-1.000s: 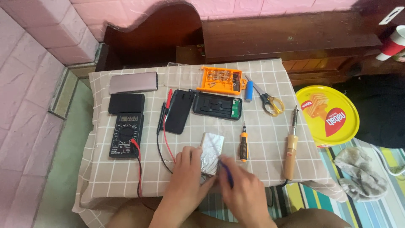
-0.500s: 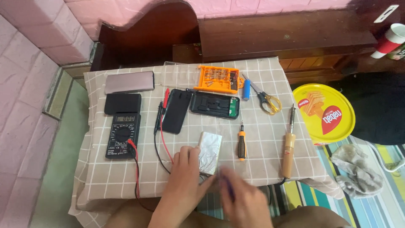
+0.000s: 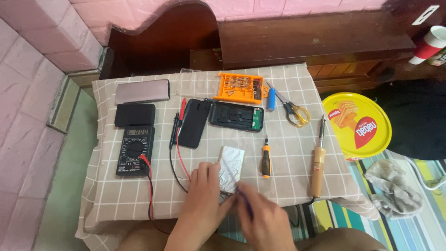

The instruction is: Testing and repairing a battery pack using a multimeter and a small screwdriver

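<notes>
A flat silver foil-wrapped pack [image 3: 231, 166] lies on the checked cloth near the table's front edge. My left hand [image 3: 203, 201] rests flat beside it, fingertips and thumb pressing on its lower left corner. My right hand [image 3: 265, 222] is blurred just below the pack. It grips a thin blue-purple tool [image 3: 243, 201] whose tip points at the pack's bottom end. An orange-and-black screwdriver [image 3: 265, 159] lies right of the pack.
On the cloth are a black multimeter [image 3: 134, 149] with red and black leads, a black cover [image 3: 194, 123], an open black case [image 3: 237, 116], an orange bit set [image 3: 240, 87], scissors [image 3: 295, 112] and a wooden soldering iron [image 3: 318, 163]. A yellow round tin [image 3: 357, 125] sits to the right.
My right hand has shifted slightly left under the pack's bottom end and is motion-blurred. The left hand stays on the pack. The view has drifted a little.
</notes>
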